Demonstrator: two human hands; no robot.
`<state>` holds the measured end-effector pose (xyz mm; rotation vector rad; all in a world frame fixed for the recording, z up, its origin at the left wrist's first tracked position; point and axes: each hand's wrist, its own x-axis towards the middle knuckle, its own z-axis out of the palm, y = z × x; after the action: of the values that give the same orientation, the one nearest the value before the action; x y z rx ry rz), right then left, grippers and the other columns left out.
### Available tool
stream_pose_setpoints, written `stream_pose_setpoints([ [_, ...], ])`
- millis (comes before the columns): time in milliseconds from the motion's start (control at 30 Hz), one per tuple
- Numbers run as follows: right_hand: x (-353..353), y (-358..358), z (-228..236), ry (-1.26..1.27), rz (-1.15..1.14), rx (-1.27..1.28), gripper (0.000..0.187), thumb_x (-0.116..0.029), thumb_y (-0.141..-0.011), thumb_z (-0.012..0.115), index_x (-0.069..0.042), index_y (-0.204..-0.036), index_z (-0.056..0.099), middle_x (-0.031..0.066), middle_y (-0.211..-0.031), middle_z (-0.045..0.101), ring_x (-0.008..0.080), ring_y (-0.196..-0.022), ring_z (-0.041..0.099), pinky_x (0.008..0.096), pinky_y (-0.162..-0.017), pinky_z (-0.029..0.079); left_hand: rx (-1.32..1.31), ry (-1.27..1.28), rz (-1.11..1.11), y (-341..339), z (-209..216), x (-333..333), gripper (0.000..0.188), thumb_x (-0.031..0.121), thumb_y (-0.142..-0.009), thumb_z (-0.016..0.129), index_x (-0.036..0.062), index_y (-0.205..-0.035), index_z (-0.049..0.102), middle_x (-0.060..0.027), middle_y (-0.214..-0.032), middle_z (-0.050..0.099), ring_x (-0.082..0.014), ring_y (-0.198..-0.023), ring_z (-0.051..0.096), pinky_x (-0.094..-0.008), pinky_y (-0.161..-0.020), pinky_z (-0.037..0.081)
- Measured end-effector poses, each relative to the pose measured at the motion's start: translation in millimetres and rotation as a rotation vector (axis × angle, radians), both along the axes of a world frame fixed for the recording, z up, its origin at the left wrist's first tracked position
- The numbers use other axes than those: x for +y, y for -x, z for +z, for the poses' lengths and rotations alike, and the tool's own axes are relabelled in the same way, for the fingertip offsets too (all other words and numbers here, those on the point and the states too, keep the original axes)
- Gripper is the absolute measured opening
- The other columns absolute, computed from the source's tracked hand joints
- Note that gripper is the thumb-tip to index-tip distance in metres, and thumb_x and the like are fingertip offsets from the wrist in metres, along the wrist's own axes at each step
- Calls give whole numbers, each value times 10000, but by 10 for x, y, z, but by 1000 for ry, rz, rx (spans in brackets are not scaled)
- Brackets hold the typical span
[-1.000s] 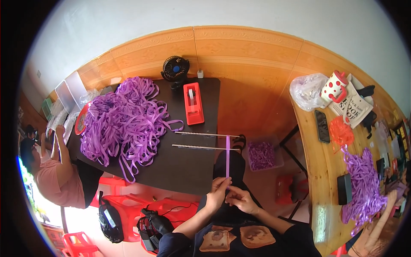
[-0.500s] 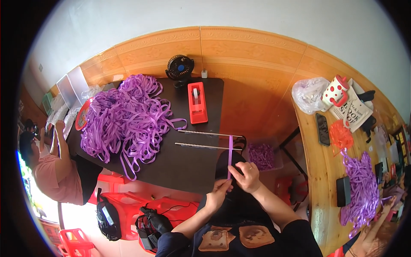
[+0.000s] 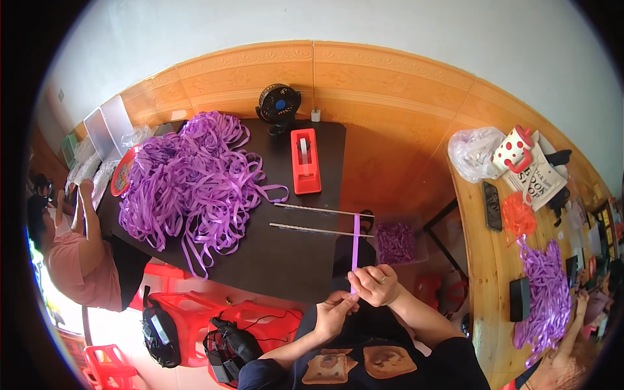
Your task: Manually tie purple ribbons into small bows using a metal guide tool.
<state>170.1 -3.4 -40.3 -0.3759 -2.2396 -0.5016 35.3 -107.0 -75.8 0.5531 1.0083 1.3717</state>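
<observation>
A narrow purple ribbon (image 3: 355, 250) runs straight from two thin metal rods (image 3: 322, 230) down to my hands. The rods stick out over the dark table's right edge, and the ribbon crosses both near their right ends. My right hand (image 3: 377, 285) is closed around the ribbon with its thumb and fingers. Just below and left of it, my left hand (image 3: 334, 314) pinches the lower end of the ribbon. Both hands nearly touch in front of my dark shirt. On the table lies a large tangled heap of purple ribbon (image 3: 188, 182).
A red tape dispenser (image 3: 305, 162) and a small black fan (image 3: 279, 106) stand on the dark table (image 3: 273, 260). Below its right side sits a clear bin (image 3: 419, 247) of purple pieces. The wooden table (image 3: 484, 292) bears a phone, a dotted mug and more ribbon. People sit at both sides.
My right hand has come down closer to my left hand, and its fingers have closed on the ribbon. The whole view has shifted slightly.
</observation>
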Motion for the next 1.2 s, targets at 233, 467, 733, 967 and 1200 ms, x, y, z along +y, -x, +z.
stream_pose_setpoints([
  [233,55,79,226,9,39,103,246,-86,-639,719,-69,-880,676,14,-872,601,144,-706,549,260,-570,365,-32,-61,-117,26,-200,3,134,124,-885,632,29,-977,656,-19,-798,654,-72,-695,585,-189,-610,430],
  [467,527,189,775,470,67,366,167,14,-655,669,-51,-804,635,57,-732,580,240,-639,547,353,-551,380,31,8,-187,-19,-291,349,325,162,-917,577,30,-1214,554,-29,-954,640,-73,-788,556,-194,-684,424],
  [733,1502,251,549,1431,218,581,55,50,-744,707,22,-716,669,18,-716,594,93,-686,557,230,-645,423,-33,-18,5,-192,-308,926,316,141,-921,563,32,-1218,550,-53,-996,645,-85,-795,572,-212,-664,436],
  [967,1685,252,99,1877,180,608,44,31,-726,725,24,-711,685,25,-685,617,83,-635,548,226,-613,414,86,-122,188,-278,-302,1312,384,122,-931,541,56,-1302,472,-56,-1139,565,-109,-964,539,-239,-798,429],
  [1200,1482,162,-201,2237,134,826,49,-30,-777,655,7,-806,670,70,-760,656,147,-692,626,266,-650,495,66,-257,317,-341,-8,1595,415,70,-941,510,16,-1341,416,-88,-1278,485,-180,-1196,452,-305,-1026,341],
])
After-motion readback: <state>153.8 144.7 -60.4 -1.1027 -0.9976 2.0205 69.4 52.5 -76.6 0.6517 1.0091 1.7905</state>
